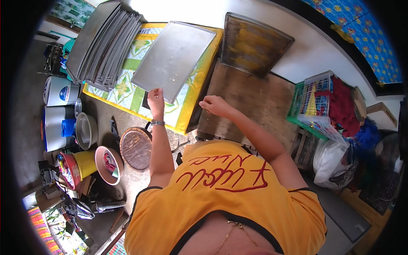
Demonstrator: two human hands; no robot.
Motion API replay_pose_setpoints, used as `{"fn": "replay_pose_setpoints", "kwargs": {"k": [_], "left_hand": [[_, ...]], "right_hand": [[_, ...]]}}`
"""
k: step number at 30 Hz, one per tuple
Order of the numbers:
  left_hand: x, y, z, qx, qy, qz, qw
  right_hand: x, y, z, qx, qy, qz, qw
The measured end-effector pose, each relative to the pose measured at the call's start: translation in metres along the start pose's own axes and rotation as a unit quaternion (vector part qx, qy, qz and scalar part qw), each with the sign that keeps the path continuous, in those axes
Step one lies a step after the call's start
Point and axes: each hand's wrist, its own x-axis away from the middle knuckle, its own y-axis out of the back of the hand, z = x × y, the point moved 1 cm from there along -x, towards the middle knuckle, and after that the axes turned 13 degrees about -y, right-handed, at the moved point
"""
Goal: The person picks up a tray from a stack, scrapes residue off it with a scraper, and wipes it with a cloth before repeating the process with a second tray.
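A flat metal tray (174, 57) lies on the table with the yellow-edged patterned cloth (121, 102). My left hand (156, 103), with a watch on its wrist, is at the tray's near edge, its fingers curled; what they hold, if anything, is too small to make out. Over the gap by the brown wooden table (250, 102), my right hand (214, 105) is closed, apart from the tray, and its fingertips are partly hidden. Left of the flat tray stands a row of several similar metal trays (104, 46).
A stained tray (255, 44) leans on the wall at the back of the wooden table. Baskets (314, 104) with cloth are at the right. A round wooden stool (136, 148), a pink basin (109, 165) and buckets (85, 164) stand on the left.
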Motion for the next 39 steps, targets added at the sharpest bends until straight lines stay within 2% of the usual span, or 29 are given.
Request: {"fn": "replay_pose_setpoints", "kwargs": {"k": [5, 8, 11, 14, 17, 20, 23, 26, 27, 30, 31, 32, 33, 34, 36, 38, 39], "left_hand": [[0.010, -0.006, -0.005, -0.025, 0.012, 0.008, 1.000], [0.019, -0.011, -0.005, 0.031, -0.043, -0.029, 0.998], [0.024, -0.014, -0.014, 0.037, -0.042, -0.053, 0.997], [0.028, -0.008, -0.038, -0.009, 0.068, -0.018, 0.998], [0.031, -0.004, -0.053, 0.013, 0.104, -0.032, 0.994], [0.038, -0.008, -0.030, 0.035, 0.048, -0.067, 0.996], [0.044, -0.006, -0.033, -0.023, -0.001, -0.078, 0.997], [0.049, -0.001, -0.055, 0.071, 0.017, -0.146, 0.987], [0.050, 0.002, -0.051, 0.047, 0.028, -0.124, 0.991], [0.057, 0.015, -0.041, 0.123, 0.101, -0.026, 0.987], [0.057, 0.018, -0.050, 0.117, 0.105, -0.031, 0.987], [0.060, 0.013, -0.030, 0.138, 0.078, -0.055, 0.986], [0.062, 0.016, -0.030, 0.098, 0.054, -0.065, 0.992], [0.063, 0.021, -0.030, 0.058, 0.030, -0.075, 0.995], [0.063, 0.030, -0.019, 0.171, 0.126, -0.065, 0.975], [0.061, 0.040, -0.004, 0.133, 0.136, -0.051, 0.980], [0.058, 0.047, -0.001, 0.069, 0.128, -0.061, 0.987]], "right_hand": [[0.007, 0.008, -0.010, -0.002, 0.018, 0.004, 1.000], [0.010, 0.010, -0.014, -0.003, 0.025, 0.013, 1.000], [0.010, 0.011, -0.020, -0.004, 0.017, 0.023, 1.000], [0.013, 0.015, -0.019, 0.002, 0.022, 0.040, 0.999], [0.008, 0.014, -0.023, 0.007, 0.027, 0.044, 0.999], [-0.001, 0.006, -0.031, 0.008, 0.036, 0.043, 0.998], [-0.006, -0.001, -0.035, -0.007, 0.080, 0.065, 0.995], [-0.003, -0.009, -0.022, -0.056, 0.030, 0.095, 0.993], [-0.002, -0.012, -0.018, -0.056, 0.029, 0.099, 0.993], [-0.001, -0.024, -0.004, -0.048, 0.028, 0.119, 0.991], [-0.003, -0.027, -0.002, -0.041, 0.026, 0.129, 0.990], [-0.004, -0.031, 0.002, -0.034, 0.024, 0.140, 0.989], [-0.006, -0.035, 0.005, -0.064, 0.020, 0.142, 0.988], [-0.008, -0.038, 0.008, -0.023, 0.018, 0.134, 0.990], [-0.016, -0.043, 0.016, 0.059, 0.018, 0.113, 0.992], [-0.032, -0.057, 0.011, 0.032, 0.088, 0.084, 0.992], [-0.042, -0.068, 0.005, 0.003, 0.134, 0.063, 0.989]]}}
